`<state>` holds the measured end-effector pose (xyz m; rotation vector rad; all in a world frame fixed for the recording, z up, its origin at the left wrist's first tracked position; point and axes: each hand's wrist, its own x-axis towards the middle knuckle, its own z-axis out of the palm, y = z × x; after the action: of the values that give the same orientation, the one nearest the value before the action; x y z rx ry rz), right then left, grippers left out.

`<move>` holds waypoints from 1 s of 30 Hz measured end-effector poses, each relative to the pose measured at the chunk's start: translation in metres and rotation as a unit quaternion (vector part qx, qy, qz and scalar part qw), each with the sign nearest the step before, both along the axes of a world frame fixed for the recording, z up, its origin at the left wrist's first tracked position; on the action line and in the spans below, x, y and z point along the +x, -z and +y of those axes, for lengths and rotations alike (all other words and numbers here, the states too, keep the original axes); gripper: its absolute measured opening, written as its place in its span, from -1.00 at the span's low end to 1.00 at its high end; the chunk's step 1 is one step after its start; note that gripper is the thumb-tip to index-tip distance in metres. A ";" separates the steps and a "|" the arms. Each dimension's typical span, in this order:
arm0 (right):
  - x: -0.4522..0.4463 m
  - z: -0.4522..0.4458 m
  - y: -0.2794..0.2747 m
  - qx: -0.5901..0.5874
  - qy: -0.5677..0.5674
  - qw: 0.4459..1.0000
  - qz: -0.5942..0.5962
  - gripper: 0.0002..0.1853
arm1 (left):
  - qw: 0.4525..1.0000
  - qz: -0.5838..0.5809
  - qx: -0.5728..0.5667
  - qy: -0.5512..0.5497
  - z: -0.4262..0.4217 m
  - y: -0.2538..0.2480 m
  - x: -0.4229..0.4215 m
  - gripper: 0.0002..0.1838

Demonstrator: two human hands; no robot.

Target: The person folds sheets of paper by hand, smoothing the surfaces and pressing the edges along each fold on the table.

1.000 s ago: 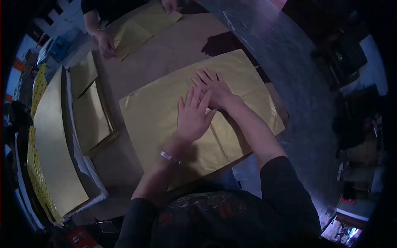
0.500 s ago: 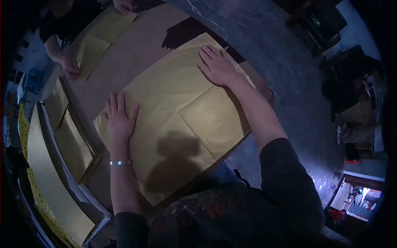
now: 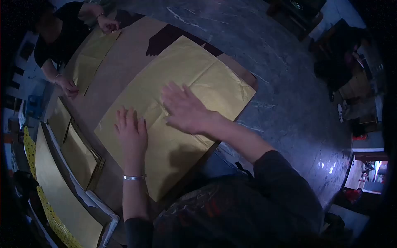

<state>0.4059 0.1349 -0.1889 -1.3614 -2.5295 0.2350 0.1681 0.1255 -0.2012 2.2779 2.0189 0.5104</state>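
Observation:
A large sheet of gold paper (image 3: 194, 62) lies spread before me, with crease lines running across it. My left hand (image 3: 131, 128) rests flat near its left edge, fingers stretched, a silver bangle on the wrist. Over the middle of the sheet is my right hand (image 3: 184, 108), palm down with fingers extended and slightly blurred. Whether it presses on the paper or hovers just above, I cannot tell. Neither hand grips anything. My head's shadow falls on the near part of the sheet.
Across the brown-covered table (image 3: 128, 53), a person handles another gold sheet (image 3: 93, 60). At left lie a stack of folded gold sheets (image 3: 78, 153) and a long pile of gold paper (image 3: 62, 182) beside yellow patterned material (image 3: 49, 211). Furniture (image 3: 297, 16) stands beyond the grey floor.
My right hand has moved from the sheet's far right edge back to its middle. The folded-over part there now lies opened out. The person opposite has shifted their sheet.

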 end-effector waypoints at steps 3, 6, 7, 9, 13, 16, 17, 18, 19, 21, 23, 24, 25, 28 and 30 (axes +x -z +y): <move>-0.054 -0.030 0.017 -0.064 -0.103 0.989 0.087 -0.23 | 0.997 0.014 -0.075 0.027 -0.029 0.012 0.017 -0.44; -0.039 -0.028 0.022 -0.116 -0.091 0.989 0.025 -0.23 | 0.994 0.066 -0.075 0.040 -0.034 0.009 0.008 -0.42; -0.026 -0.025 0.019 -0.089 -0.073 0.992 -0.053 -0.23 | 0.993 0.077 -0.077 0.037 -0.036 0.005 0.005 -0.41; 0.000 -0.015 0.021 -0.093 -0.010 0.995 -0.026 -0.24 | 0.991 0.093 -0.095 0.024 -0.035 0.007 -0.008 -0.38; 0.060 0.000 0.018 -0.083 0.098 0.989 -0.077 -0.24 | 0.989 0.119 -0.087 0.017 -0.036 0.010 -0.027 -0.32; 0.095 0.004 0.026 -0.065 0.141 0.984 -0.090 -0.25 | 0.989 0.122 -0.086 0.005 -0.038 0.010 -0.037 -0.28; 0.105 0.004 0.026 -0.064 0.148 0.982 -0.094 -0.26 | 0.989 0.122 -0.089 0.003 -0.039 0.012 -0.039 -0.28; 0.114 0.005 0.025 -0.062 0.155 0.981 -0.098 -0.26 | 0.989 0.121 -0.084 0.000 -0.039 0.015 -0.044 -0.28; 0.122 0.006 0.023 -0.081 0.168 0.976 -0.112 -0.26 | 0.989 0.121 -0.080 -0.003 -0.040 0.016 -0.047 -0.28; 0.134 0.007 0.023 -0.085 0.178 0.974 -0.114 -0.26 | 0.988 0.128 -0.084 -0.018 -0.041 0.016 -0.052 -0.27; 0.146 0.005 0.022 -0.079 0.191 0.973 -0.107 -0.24 | 0.985 0.139 -0.091 -0.037 -0.043 0.017 -0.058 -0.27; 0.152 0.006 0.021 -0.084 0.180 0.975 -0.104 -0.24 | 0.987 0.131 -0.086 -0.041 -0.044 0.019 -0.061 -0.27; 0.155 0.007 0.021 -0.083 0.198 0.969 -0.124 -0.24 | 0.987 0.126 -0.084 -0.047 -0.046 0.021 -0.067 -0.27; 0.164 0.006 0.027 -0.073 0.222 0.962 -0.142 -0.22 | 0.987 0.128 -0.072 -0.059 -0.049 0.023 -0.077 -0.28; 0.175 0.003 0.025 -0.058 0.236 0.959 -0.148 -0.22 | 0.987 0.123 -0.069 -0.071 -0.050 0.024 -0.078 -0.29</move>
<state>0.5811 0.1384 -0.2140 -2.1335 -2.3389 0.0882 0.0903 0.0759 -0.2251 2.2220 2.2588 0.0925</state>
